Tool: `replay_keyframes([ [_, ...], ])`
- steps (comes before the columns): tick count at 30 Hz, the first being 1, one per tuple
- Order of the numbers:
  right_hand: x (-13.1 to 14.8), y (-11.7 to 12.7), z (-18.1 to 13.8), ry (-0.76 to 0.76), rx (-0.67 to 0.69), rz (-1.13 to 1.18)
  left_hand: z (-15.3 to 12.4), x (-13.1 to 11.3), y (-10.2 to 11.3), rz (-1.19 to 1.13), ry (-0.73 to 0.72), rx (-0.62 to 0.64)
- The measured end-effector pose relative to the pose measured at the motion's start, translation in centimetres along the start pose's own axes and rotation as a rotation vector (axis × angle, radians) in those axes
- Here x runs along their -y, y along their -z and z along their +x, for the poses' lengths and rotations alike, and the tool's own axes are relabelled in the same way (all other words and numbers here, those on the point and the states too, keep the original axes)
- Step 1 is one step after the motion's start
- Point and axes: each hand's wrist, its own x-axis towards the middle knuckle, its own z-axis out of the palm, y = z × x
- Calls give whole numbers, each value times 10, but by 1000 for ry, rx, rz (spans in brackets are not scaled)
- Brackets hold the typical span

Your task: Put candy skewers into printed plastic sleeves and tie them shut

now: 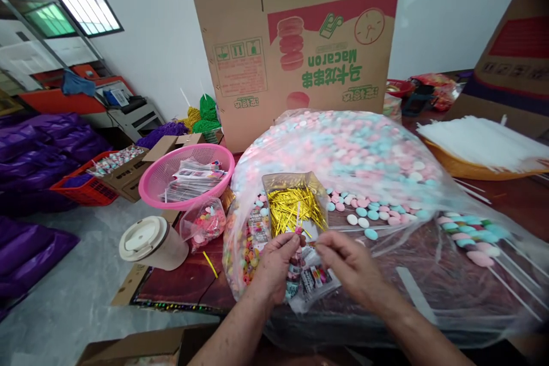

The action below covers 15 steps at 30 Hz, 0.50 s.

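Observation:
My left hand (pixel 274 266) is closed on the gathered neck of a small clear bag of candy (pixel 293 274), which hangs below the fingers; a white stick shows above them. Just to the right, my right hand (pixel 349 260) has its fingers pinched together, and what they hold, if anything, is too small to make out. Behind both hands, gold twist ties (pixel 295 206) fill an open box (pixel 318 183). Printed clear wrappers (pixel 315 280) lie beneath my hands.
A big clear bag (pixel 343 137) of pastel candies spreads behind. At left stand a pink basket (pixel 148 183) of wrappers, a lidded cup (pixel 171 249) and a bag of small candies (pixel 208 223). Candy skewers (pixel 476 240) and white sticks (pixel 476 137) are at right. A cardboard box (pixel 240 11) rises behind.

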Motion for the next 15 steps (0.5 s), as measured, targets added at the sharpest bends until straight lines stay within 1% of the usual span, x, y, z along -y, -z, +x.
replay_keyframes([
  [2, 2, -9, 1, 54, 43, 4, -3, 2, -6, 63, 3, -54],
  [4, 0, -18, 2, 68, 21, -19, -8, 2, -10, 148, 4, -77],
  [7, -7, -23, 3, 7, -13, -72, -16, 4, -8, 319, -43, 7],
  [9, -10, -24, 2, -33, -32, -76, -19, 8, -5, 389, -86, 59],
  [10, -11, -24, 0, -43, -40, -72, -19, 10, -4, 398, -102, 58],
  [13, -13, -26, -4, -85, -99, -10, -17, 15, 0, 367, -149, -10],
  [15, -12, -24, -7, -116, -106, 61, -14, 14, 2, 312, -146, -3],
])
